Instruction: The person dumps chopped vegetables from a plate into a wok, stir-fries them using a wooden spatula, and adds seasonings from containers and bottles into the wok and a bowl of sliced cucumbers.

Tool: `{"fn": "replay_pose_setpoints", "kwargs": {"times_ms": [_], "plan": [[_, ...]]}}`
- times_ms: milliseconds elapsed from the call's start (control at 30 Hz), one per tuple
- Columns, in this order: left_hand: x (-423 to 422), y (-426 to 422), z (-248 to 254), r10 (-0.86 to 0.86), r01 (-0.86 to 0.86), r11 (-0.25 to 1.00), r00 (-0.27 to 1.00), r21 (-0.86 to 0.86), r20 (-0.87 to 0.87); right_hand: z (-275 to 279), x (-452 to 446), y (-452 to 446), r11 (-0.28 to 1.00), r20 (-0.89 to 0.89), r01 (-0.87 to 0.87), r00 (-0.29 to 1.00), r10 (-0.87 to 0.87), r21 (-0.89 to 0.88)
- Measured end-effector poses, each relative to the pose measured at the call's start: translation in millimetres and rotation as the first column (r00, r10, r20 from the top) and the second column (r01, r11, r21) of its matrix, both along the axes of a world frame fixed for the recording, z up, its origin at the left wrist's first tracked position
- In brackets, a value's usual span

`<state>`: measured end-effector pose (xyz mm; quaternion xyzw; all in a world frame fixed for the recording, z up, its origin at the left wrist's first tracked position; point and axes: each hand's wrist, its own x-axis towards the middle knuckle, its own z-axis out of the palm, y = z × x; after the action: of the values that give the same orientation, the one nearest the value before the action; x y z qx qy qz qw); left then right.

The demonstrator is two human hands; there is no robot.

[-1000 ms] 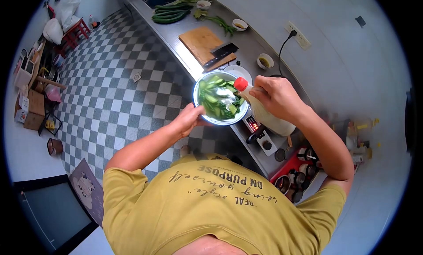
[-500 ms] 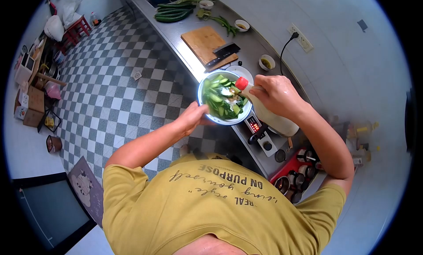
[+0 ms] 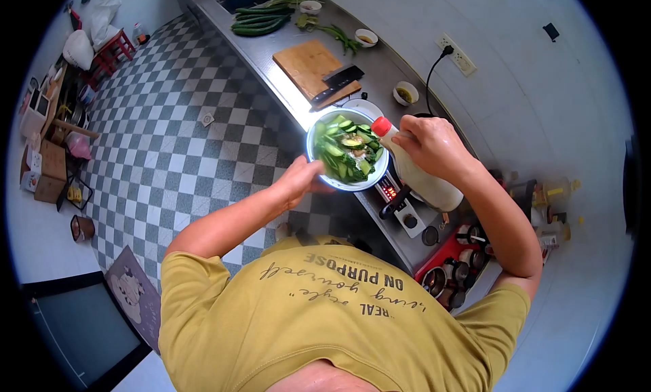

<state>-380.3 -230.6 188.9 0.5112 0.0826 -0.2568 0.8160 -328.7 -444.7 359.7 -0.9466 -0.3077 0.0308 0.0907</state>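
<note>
My left hand [image 3: 298, 182] grips the near left side of a white, blue-rimmed bowl [image 3: 347, 187], its fingers partly hidden beneath. Inside lie cut cucumber pieces [image 3: 333, 148], with some white and brownish seasoning among them. My right hand [image 3: 434, 145] is closed round the upper part of a large, pale bottle [image 3: 434, 189] with a red cap [image 3: 381, 126]. The bottle is tilted, its cap at the bowl's right rim and its base toward the lower right. I cannot tell whether anything flows from it.
Behind the bowl, a cleaver [image 3: 337, 84] lies on a wooden cutting board [image 3: 298, 60]. Whole cucumbers [image 3: 261, 19] and small bowls [image 3: 405, 92] stand along the counter. An induction cooker panel [image 3: 407, 219] sits beneath the bottle, near a red tray [image 3: 437, 260] of jars.
The white seasoning in the bowl shows less, and the cucumber pieces have shifted. The red cap has moved slightly right, away from the bowl's middle. Both hands keep their hold.
</note>
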Motion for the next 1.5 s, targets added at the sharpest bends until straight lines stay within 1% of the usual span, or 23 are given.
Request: {"fn": "replay_pose_setpoints", "kwargs": {"times_ms": [167, 267, 467, 667, 800, 867, 1000, 1100, 1200, 1300, 1400, 1500], "plan": [[6.6, -5.0, -0.2, -0.022, 0.022, 1.0, 1.0, -0.007, -0.016, -6.4, -2.8, -5.6, 0.999, -0.013, -0.017, 1.0, 0.016, -0.035], [9.6, -10.6, -1.0, -0.03, 0.03, 0.999, 0.999, -0.02, -0.022, -8.6, -4.3, -6.8, 0.998, 0.002, -0.062, 0.998, 0.062, -0.022], [11.1, -21.1, 0.8, -0.065, 0.065, 0.997, 0.998, -0.028, -0.012, -5.3, -1.7, -11.8, 0.999, 0.055, -0.014, 0.998, 0.016, -0.037], [10.7, -22.4, 1.8, -0.063, 0.063, 0.998, 0.998, -0.013, -0.011, -0.7, -3.7, -19.1, 0.997, 0.036, 0.039, 0.999, -0.037, -0.071], [9.5, -22.0, 9.0, -0.065, 0.065, 0.998, 0.998, -0.01, -0.008, -7.7, -9.2, -16.0, 0.998, 0.032, -0.011, 0.999, 0.013, -0.062], [10.9, -22.1, 4.4, -0.065, 0.065, 0.998, 0.998, -0.02, -0.007, -7.3, -12.4, -10.5, 0.999, 0.019, -0.027, 0.999, 0.028, -0.043], [10.3, -22.1, 2.8, -0.068, 0.067, 0.997, 0.998, -0.032, -0.008, -4.6, -13.5, -8.1, 0.997, 0.008, -0.005, 1.0, 0.006, -0.081], [9.3, -21.0, 0.7, -0.074, 0.074, 0.997, 0.997, -0.029, -0.002, -2.7, -12.3, -7.5, 0.999, 0.052, -0.002, 0.999, 0.004, -0.043], [6.7, -20.1, 4.2, -0.076, 0.076, 0.997, 0.997, -0.027, -0.002, -3.1, -8.1, -7.3, 0.998, 0.086, 0.002, 0.996, 0.003, -0.059], [5.2, -18.4, 6.3, -0.067, 0.067, 0.998, 0.998, -0.012, -0.006, -4.0, -7.8, -10.6, 0.996, 0.065, 0.019, 0.998, -0.013, -0.09], [6.4, -16.0, 4.4, -0.084, 0.084, 0.996, 0.996, -0.015, 0.001, -5.6, -10.7, -10.6, 0.997, 0.043, 0.028, 0.999, -0.025, -0.071], [9.8, -13.3, -0.1, -0.102, 0.101, 0.994, 0.995, -0.029, -0.004, -4.6, -13.1, -7.9, 0.999, 0.06, 0.013, 0.998, -0.011, -0.041]]}}
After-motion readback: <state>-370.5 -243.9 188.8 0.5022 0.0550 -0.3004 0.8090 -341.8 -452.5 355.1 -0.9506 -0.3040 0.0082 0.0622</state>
